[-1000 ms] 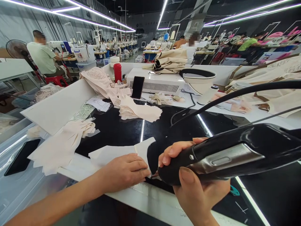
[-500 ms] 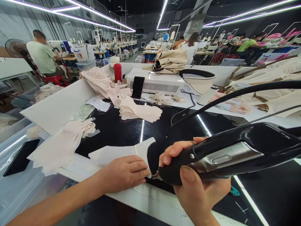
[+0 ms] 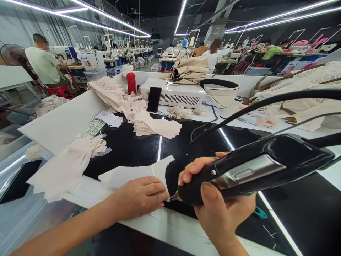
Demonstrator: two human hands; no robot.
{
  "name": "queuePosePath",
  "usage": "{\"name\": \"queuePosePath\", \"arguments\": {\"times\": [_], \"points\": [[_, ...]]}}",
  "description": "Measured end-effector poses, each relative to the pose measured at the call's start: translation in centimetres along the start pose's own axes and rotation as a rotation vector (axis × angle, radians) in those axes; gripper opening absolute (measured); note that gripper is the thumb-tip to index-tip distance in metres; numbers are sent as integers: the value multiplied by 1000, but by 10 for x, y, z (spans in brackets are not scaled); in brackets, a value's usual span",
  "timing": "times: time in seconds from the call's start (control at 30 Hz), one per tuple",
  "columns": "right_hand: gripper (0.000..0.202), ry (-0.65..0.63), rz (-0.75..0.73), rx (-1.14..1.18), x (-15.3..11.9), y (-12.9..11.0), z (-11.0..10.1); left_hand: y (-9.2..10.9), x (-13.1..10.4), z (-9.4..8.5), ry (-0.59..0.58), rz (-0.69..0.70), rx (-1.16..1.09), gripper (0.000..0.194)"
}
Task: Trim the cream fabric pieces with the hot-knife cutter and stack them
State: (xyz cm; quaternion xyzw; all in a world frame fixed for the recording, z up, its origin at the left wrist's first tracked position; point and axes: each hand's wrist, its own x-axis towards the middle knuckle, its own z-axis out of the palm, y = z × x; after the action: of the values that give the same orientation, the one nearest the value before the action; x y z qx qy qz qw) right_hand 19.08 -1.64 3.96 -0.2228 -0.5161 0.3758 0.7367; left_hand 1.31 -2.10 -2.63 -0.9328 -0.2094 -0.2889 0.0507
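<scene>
Black tool (image 3: 255,169) in curled grip of right hand (image 3: 220,215), left hand (image 3: 141,197) palm-down on white piece (image 3: 122,174), grip unclear

Flat panel (image 3: 141,171) before fabric stack (image 3: 162,127), phone (image 3: 153,99) behind stack, flask (image 3: 131,83) left of phone

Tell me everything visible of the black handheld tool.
The black handheld tool is long and glossy, plastic-looking, with a metallic-looking side panel and a rounded, duller nose. A thin tip sticks out beside the left hand, at the edge of the white piece. The right hand grips it near the nose. It slants, rear end higher; whether the cables behind join it is unclear.
</scene>
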Motion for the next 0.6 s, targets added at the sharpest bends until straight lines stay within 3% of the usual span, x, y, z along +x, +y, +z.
{"name": "queuePosePath", "arguments": {"times": [0.6], "points": [[41,-29,-7,13,-3,4,2,-1,0,1,26,-14,-9,19]]}}
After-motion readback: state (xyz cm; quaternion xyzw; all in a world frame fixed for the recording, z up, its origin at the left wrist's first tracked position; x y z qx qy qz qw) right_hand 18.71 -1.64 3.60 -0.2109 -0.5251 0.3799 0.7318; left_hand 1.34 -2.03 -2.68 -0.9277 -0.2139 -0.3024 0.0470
